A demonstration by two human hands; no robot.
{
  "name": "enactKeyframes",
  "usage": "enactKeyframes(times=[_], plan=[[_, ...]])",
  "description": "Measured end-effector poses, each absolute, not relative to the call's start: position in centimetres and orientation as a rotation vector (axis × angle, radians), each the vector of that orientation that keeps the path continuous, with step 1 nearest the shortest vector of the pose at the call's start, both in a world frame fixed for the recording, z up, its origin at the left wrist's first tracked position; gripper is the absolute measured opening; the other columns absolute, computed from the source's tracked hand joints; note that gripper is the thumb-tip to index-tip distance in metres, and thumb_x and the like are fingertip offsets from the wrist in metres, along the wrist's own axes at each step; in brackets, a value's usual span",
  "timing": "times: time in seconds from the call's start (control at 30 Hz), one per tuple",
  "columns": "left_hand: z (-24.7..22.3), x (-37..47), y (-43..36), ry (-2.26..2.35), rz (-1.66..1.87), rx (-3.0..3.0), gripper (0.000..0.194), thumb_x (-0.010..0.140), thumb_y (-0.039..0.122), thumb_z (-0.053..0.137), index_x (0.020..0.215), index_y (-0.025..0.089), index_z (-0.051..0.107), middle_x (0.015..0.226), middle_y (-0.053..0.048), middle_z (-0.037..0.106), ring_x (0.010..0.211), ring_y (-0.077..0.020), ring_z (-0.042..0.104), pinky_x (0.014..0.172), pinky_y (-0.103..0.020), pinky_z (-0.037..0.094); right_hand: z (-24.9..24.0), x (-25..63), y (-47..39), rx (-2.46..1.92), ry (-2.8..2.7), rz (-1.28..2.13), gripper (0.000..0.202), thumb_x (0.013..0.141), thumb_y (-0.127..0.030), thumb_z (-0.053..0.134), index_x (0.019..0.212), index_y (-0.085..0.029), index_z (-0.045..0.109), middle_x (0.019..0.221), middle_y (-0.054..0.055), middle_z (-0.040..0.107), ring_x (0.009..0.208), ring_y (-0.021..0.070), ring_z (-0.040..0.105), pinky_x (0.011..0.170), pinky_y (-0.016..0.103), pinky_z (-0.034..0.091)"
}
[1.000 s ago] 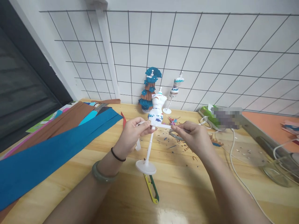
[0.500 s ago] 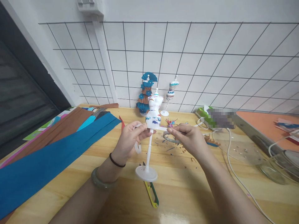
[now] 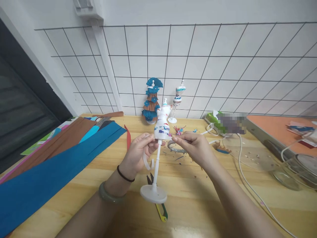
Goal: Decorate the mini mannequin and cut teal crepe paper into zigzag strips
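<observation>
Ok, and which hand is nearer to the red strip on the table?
Left. In this view, the left hand is just right of the red strip; the right hand is much farther right, past the front mannequin.

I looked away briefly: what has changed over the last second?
The held mannequin has turned slightly, and its base sits lower in view, uncovering the scissor blades. The right hand has moved nearer the mannequin. The left hand still holds the mannequin, the right the white strip; the two mannequins behind stay put.
</observation>
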State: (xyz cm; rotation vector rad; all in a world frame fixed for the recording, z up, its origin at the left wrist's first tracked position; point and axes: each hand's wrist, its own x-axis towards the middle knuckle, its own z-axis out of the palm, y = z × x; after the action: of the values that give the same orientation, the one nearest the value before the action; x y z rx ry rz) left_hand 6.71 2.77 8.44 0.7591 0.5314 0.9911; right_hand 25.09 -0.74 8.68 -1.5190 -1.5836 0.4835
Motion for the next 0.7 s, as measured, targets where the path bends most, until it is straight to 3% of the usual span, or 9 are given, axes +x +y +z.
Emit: enactKeyframes(times=[0.37,0.53,0.7], plan=[[7.92,7.23,2.67,0.454,0.821,0.545,0.03,0.091,0.009,0.031,0.089,0.004,0.06,0.069,-0.009,0.066,0.059,-0.0064,0.064,0.051,-0.006,0.05,8.67,24.25,-1.03,-1.419,-1.58,0.586,0.025,0.079,-0.04,0.06,0.078,-0.019,0.075,0.066,0.002,0.063,0.065,0.016,0.054,0.059,0.027,0.039],[7.92,7.44,2.51,0.49,0.808,0.501,0.032,0.093,0.011,0.028,0.088,0.006,0.059,0.066,-0.007,0.063,0.056,-0.0067,0.064,0.047,-0.005,0.048,8.51,24.09,-0.93,-1.408,-1.568,0.731,0.031,0.077,-0.046,0.06,0.079,-0.019,0.075,0.068,0.003,0.067,0.064,0.0157,0.056,0.056,0.026,0.041],[7.72,7.21,2.76,0.494,0.838,0.498,0.033,0.093,0.01,0.026,0.083,0.008,0.058,0.064,-0.005,0.062,0.053,-0.0056,0.063,0.045,-0.005,0.047,9.01,24.41,-1.31,-1.458,-1.557,0.84,0.037,0.075,-0.05,0.06,0.077,-0.017,0.075,0.057,0.001,0.061,0.053,0.0124,0.048,0.047,0.024,0.034]])
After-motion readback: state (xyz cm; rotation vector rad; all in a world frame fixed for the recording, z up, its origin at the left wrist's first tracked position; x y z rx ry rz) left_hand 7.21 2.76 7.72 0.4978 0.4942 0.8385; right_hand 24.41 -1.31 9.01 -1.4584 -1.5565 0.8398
